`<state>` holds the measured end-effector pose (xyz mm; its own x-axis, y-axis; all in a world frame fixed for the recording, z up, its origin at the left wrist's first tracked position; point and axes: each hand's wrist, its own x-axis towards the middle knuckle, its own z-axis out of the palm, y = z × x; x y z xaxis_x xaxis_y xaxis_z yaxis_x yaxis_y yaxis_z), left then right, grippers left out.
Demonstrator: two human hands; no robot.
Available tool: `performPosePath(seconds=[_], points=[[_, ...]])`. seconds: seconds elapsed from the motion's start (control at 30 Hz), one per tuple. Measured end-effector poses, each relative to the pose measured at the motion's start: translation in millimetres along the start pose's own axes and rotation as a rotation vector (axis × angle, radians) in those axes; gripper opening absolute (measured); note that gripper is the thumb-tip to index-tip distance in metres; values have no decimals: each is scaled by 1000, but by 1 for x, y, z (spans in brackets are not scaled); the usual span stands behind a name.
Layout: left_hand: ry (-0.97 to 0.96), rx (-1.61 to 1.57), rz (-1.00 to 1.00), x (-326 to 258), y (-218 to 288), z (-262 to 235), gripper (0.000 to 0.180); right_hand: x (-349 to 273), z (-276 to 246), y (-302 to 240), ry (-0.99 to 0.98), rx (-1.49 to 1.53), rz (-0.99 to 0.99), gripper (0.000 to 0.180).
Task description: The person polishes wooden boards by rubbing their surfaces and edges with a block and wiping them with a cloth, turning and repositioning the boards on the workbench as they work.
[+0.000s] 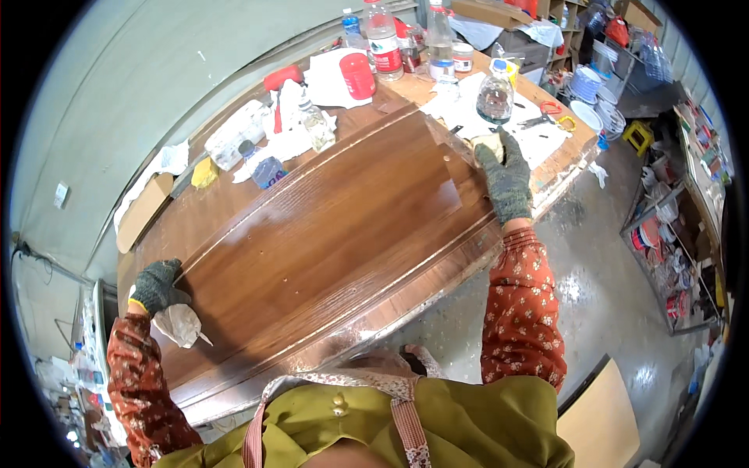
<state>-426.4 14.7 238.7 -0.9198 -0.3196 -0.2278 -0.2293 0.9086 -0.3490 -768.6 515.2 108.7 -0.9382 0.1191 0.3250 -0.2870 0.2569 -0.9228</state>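
The brown wooden panel lies flat in the frame's centre, supported by the desk. At lower left, the left hand is by a crumpled cloth, its grip I cannot tell; at upper right, the right hand is clamped on a pale pad, perhaps steadying that end.

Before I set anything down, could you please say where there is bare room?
The brown panel looks bare between the left hand and right hand. So does the tabletop patch bordered by the yellow block, cardboard strip and panel. Crowded: along the back, among bottles, and around the scissors.
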Motion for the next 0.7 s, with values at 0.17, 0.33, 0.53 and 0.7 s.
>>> performPosePath(seconds=[0.17,0.33,0.53,0.7], points=[[-312,-22,-62,57,15,11,79,-31,-11,34,-1,-202,33,63],[-353,-127,106,77,29,77,71,-49,-12,41,-91,-249,44,64],[249,-513,60,43,69,118,51,-5,65,34,-400,-537,-222,60],[524,-294,-75,29,128,118,29,36,108,25,-565,-649,-203,53]])
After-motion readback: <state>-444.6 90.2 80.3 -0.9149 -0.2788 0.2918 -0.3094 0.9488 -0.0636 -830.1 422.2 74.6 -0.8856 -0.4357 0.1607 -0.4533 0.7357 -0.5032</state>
